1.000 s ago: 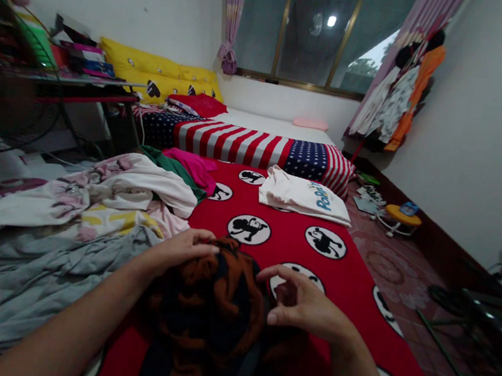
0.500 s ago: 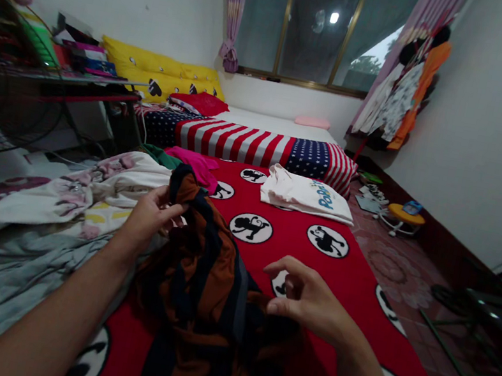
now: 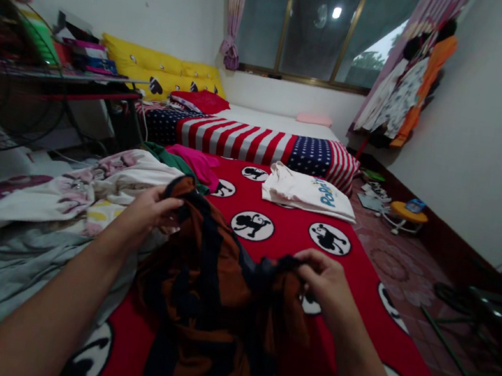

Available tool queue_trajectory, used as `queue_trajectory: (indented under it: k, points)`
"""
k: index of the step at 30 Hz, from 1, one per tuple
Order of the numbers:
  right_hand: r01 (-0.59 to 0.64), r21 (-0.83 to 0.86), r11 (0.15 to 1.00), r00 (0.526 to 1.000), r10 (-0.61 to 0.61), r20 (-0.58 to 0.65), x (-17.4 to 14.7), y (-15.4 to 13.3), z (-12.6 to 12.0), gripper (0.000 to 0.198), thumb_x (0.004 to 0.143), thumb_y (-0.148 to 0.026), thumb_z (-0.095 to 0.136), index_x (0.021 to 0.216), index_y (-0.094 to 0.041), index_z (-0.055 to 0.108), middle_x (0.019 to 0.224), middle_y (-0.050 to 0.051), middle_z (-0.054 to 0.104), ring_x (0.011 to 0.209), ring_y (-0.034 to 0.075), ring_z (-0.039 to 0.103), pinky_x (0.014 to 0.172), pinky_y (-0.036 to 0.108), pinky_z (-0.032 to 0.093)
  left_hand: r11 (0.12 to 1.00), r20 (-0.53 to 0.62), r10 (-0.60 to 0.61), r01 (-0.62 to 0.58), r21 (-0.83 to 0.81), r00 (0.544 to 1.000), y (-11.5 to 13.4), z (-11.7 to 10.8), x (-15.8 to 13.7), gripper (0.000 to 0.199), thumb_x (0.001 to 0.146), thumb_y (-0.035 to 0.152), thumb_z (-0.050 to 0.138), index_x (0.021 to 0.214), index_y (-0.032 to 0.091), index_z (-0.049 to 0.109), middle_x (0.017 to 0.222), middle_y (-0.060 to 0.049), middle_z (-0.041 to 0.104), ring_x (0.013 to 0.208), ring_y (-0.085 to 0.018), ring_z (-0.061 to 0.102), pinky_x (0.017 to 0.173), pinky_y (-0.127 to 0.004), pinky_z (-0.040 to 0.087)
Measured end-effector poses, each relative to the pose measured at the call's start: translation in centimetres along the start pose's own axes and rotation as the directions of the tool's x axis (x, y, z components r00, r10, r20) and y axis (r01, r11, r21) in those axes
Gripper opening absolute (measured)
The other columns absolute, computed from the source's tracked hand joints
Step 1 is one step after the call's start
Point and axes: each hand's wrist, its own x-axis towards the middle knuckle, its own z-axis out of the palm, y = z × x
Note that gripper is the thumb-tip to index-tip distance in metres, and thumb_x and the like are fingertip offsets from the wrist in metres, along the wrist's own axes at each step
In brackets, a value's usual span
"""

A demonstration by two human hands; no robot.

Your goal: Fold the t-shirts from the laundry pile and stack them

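A brown and dark navy striped shirt hangs rumpled between my hands, its lower part on the red blanket. My left hand pinches one upper corner. With thumb and fingers closed, my right hand grips another edge of it on the right. The cloth sags between the two held points, and its lower end runs out of view at the bottom. To the left, beside my left forearm, lie white printed clothes and grey clothes in a loose heap.
A folded white garment with blue lettering lies at the blanket's far end. Pink and green clothes lie left of it. A bed stands beyond, a fan at left, and a yellow stool at right.
My right hand, empty and apart from the shirt before, has closed on its right edge and raised it a little. My left hand keeps its hold.
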Motion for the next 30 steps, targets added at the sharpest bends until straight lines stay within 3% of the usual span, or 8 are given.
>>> queue_trajectory:
  k: [3,6,13,19,22,24,26,30]
  points:
    - [0.218,0.198,0.956,0.912,-0.128,-0.389,1.6,1.6,-1.1,0.054,0.075,-0.039,0.066,0.123,-0.027,0.046,0.136,0.01,0.049,0.116,0.022,0.057,0.081,0.03,0.052,0.967,-0.192,0.123,-0.161,-0.197,0.974,-0.9,1.1,0.5,0.058,0.072,0.035,0.066,0.127,0.03,0.047,0.132,-0.005,0.055,0.109,-0.022,0.061,0.083,-0.03,0.055]
    - [0.263,0.191,0.946,0.883,-0.156,-0.444,2.2,2.4,-1.4,0.069,0.076,-0.043,0.067,0.136,-0.032,0.033,0.154,0.01,0.026,0.138,0.024,0.034,0.099,0.038,0.044,0.979,-0.224,0.146,-0.174,-0.109,0.964,-2.3,1.6,1.2,0.071,0.071,0.032,0.068,0.136,0.031,0.039,0.149,-0.006,0.037,0.133,-0.025,0.042,0.099,-0.033,0.046]
    - [0.131,0.129,0.983,0.988,-0.118,-0.1,1.0,1.4,0.7,0.033,0.076,-0.046,0.067,0.093,-0.018,0.063,0.1,0.009,0.068,0.087,0.02,0.065,0.076,0.032,0.051,0.975,-0.014,0.126,-0.121,0.184,0.992,-3.1,0.9,1.1,0.045,0.07,0.045,0.064,0.104,0.014,0.066,0.1,-0.011,0.071,0.096,-0.027,0.066,0.084,-0.037,0.052]
    - [0.231,-0.37,0.9,0.968,-0.176,0.177,-0.1,1.3,3.8,0.048,0.081,-0.045,0.064,0.125,-0.026,0.057,0.081,0.0,0.063,0.064,0.013,0.055,0.06,0.024,0.039,0.77,0.12,0.169,-0.207,0.603,0.978,-3.7,1.0,0.8,0.042,0.074,0.044,0.059,0.105,0.017,0.069,0.097,-0.01,0.072,0.084,-0.024,0.067,0.079,-0.034,0.052]
    - [0.306,-0.484,0.82,0.948,-0.218,0.231,-0.3,1.2,4.6,0.023,0.083,-0.042,0.061,0.082,-0.021,0.07,0.075,0.001,0.059,0.067,0.013,0.053,0.062,0.024,0.036,0.629,0.214,0.185,-0.283,0.724,0.959,-4.8,0.8,1.0,0.055,0.073,0.047,0.062,0.119,0.017,0.063,0.103,-0.011,0.069,0.087,-0.025,0.066,0.081,-0.035,0.05]
    - [0.303,-0.442,0.844,0.95,-0.306,0.067,-0.4,1.0,4.1,0.036,0.085,-0.04,0.058,0.057,-0.018,0.056,0.063,0.0,0.05,0.06,0.011,0.047,0.058,0.025,0.033,0.55,0.277,0.148,-0.312,0.775,0.949,-5.3,0.6,1.1,0.056,0.072,0.048,0.063,0.12,0.019,0.064,0.103,-0.011,0.068,0.09,-0.027,0.065,0.083,-0.035,0.048]
    - [0.294,-0.325,0.899,0.884,-0.385,-0.265,-0.4,0.7,2.6,0.038,0.086,-0.039,0.056,0.054,-0.02,0.046,0.057,-0.003,0.041,0.055,0.011,0.04,0.056,0.025,0.031,0.513,0.308,0.108,-0.318,0.797,0.945,-5.4,0.5,1.1,0.052,0.071,0.047,0.064,0.116,0.021,0.066,0.103,-0.011,0.068,0.092,-0.027,0.064,0.082,-0.034,0.047]
    - [0.443,-0.029,0.896,0.503,-0.275,-0.819,0.0,0.1,-1.3,0.032,0.082,-0.029,0.056,0.054,-0.02,0.044,0.057,-0.004,0.039,0.056,0.011,0.039,0.059,0.024,0.034,0.513,0.312,0.074,-0.305,0.803,0.947,-5.1,0.6,0.7,0.047,0.07,0.045,0.066,0.112,0.024,0.068,0.104,-0.009,0.068,0.094,-0.027,0.063,0.08,-0.032,0.046]
